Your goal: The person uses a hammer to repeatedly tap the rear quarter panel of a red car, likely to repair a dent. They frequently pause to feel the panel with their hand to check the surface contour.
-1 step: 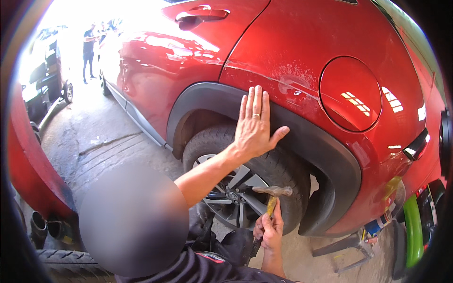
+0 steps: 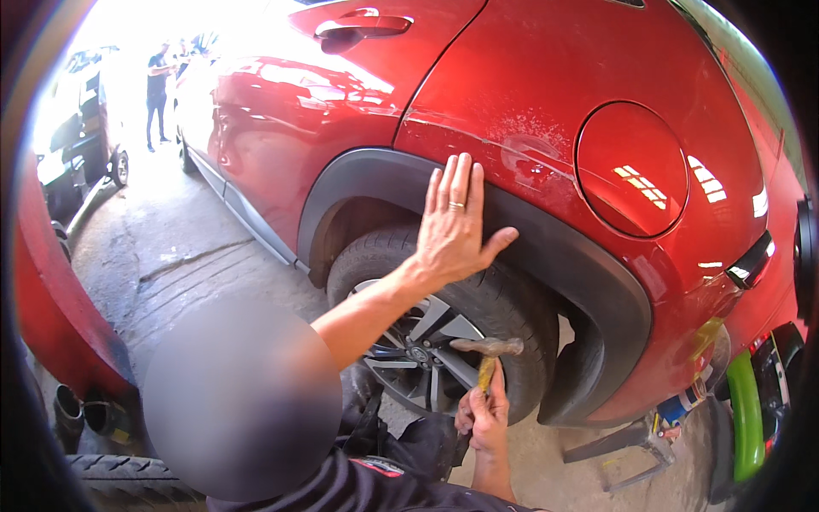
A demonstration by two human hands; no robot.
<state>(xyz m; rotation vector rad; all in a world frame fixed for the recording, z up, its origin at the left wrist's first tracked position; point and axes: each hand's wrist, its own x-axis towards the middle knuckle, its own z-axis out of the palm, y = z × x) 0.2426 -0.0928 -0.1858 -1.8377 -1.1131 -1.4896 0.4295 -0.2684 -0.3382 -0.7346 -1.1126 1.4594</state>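
Red, glossy car bodywork (image 2: 503,60) fills the upper part of the head view, bordered below by a curved, matte black plastic wheel-arch trim (image 2: 589,264). The left hand (image 2: 452,226) lies flat with its palm toward that trim, fingers straight and nearly side by side, thumb spread to the right; the fingertips reach the trim's upper edge, below and left of a pale, scraped patch (image 2: 529,136) in the paint. Whether the whole palm touches cannot be told. The right hand (image 2: 484,418) grips, thumb uppermost, a small hammer (image 2: 486,372) with a dull, rust-toned metal head and a yellow and dark handle. The hammer is below the left hand and slightly to its right, before the black rubber tyre (image 2: 533,375) and the silver-and-black spoked wheel (image 2: 418,352). Its handle stands nearly upright, leaning a little rightward at the top; its head lies crosswise, tapered end left, blunt end right. The left hand is nearer the scraped patch; the hammer is well apart from it.
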